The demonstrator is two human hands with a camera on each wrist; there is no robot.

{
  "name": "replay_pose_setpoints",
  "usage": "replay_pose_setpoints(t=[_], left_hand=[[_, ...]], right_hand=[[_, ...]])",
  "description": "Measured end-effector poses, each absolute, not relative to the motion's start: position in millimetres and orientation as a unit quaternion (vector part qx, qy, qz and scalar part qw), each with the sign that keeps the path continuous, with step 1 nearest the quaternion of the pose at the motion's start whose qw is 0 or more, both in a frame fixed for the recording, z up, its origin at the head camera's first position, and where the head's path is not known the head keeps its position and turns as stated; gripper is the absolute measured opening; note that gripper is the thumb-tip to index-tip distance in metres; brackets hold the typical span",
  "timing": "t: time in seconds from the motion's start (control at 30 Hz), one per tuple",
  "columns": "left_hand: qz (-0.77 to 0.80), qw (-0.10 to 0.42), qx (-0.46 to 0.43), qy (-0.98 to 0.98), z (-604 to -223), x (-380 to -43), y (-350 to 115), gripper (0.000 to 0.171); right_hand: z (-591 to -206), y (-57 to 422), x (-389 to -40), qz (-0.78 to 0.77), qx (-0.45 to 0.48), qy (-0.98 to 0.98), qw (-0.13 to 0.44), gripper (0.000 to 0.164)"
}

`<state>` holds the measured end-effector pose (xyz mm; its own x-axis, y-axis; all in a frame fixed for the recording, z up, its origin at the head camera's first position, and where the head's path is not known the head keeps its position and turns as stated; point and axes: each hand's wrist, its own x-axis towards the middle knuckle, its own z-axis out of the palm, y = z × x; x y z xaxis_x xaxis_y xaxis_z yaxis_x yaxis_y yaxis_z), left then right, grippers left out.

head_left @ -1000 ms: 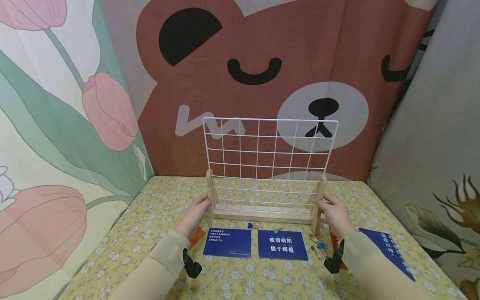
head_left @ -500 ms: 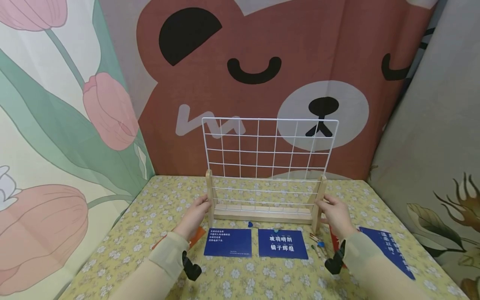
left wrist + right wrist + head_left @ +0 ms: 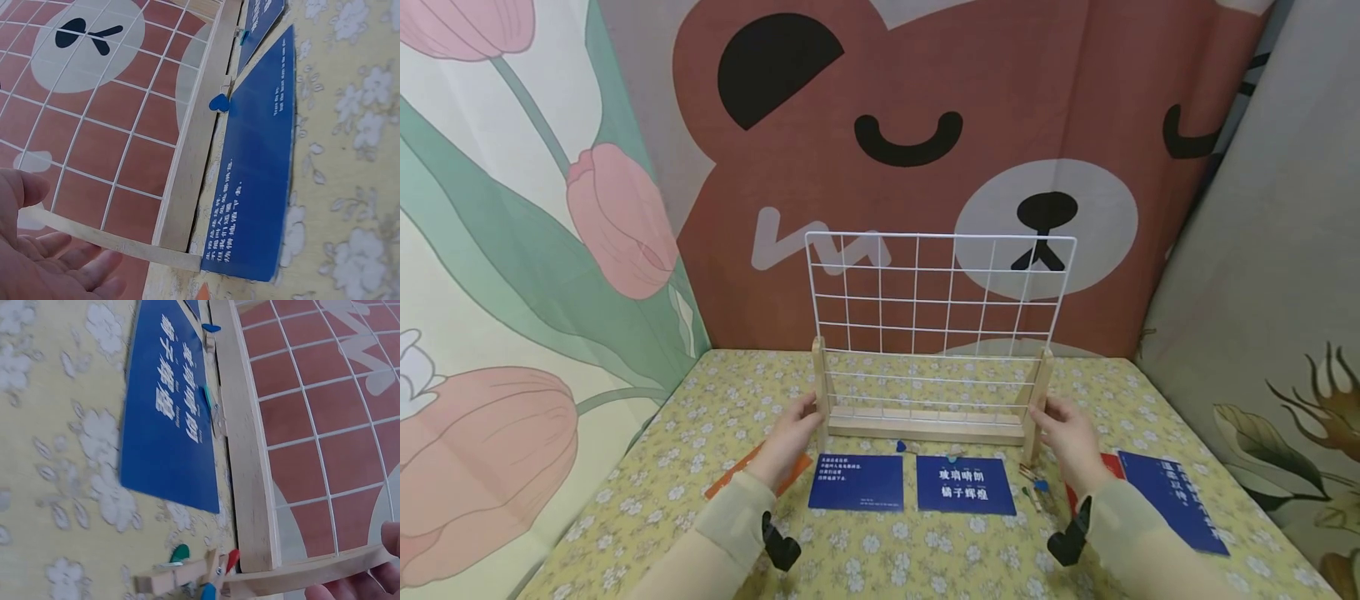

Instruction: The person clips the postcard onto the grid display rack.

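Note:
A white wire grid rack stands upright in a wooden stand. My left hand is beside the stand's left post; in the left wrist view the thumb is lifted on one side, with the loosely spread fingers along the other. At the right post, my right hand holds on, thumb on one side and fingers behind. Two blue cards with white writing, a left card and a right card, lie before the stand.
Small wooden clips with coloured hearts lie near the right post; a blue-heart clip lies by the base. An orange card is partly behind the left arm. A red card and another blue card lie right.
Both hands have shifted slightly and their fingers have loosened around the posts. More of the orange and red cards shows. The rack keeps its place on the table.

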<state>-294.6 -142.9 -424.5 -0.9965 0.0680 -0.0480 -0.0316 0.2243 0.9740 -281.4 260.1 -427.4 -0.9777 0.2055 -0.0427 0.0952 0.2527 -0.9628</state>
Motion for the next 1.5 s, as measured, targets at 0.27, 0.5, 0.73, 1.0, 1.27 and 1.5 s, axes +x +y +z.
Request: replay_pose_setpoints(t=[0.27,0.5,0.73,1.0,1.27,1.5], left_hand=[[0.606,0.049,0.002,0.794,-435,-285,-147,0.060],[0.610,0.047,0.008,0.791,-441,-280,-146,0.060],[0.613,0.042,0.020,0.789,-446,-277,-146,0.061],[0.609,0.044,0.016,0.792,-451,-273,-144,0.065],[0.564,0.038,0.018,0.825,-459,-270,-143,0.056],[0.509,0.055,0.021,0.859,-467,-270,-144,0.047]], right_hand=[[-433,262,-269,0.599,-0.087,-0.796,0.015,0.065],[-437,263,-264,0.595,-0.091,-0.798,0.010,0.064],[-442,266,-260,0.583,-0.084,-0.808,0.002,0.063],[-444,267,-256,0.551,-0.105,-0.828,-0.016,0.065],[-447,266,-252,0.543,-0.104,-0.833,-0.016,0.064],[-447,266,-255,0.540,-0.113,-0.834,-0.025,0.063]])
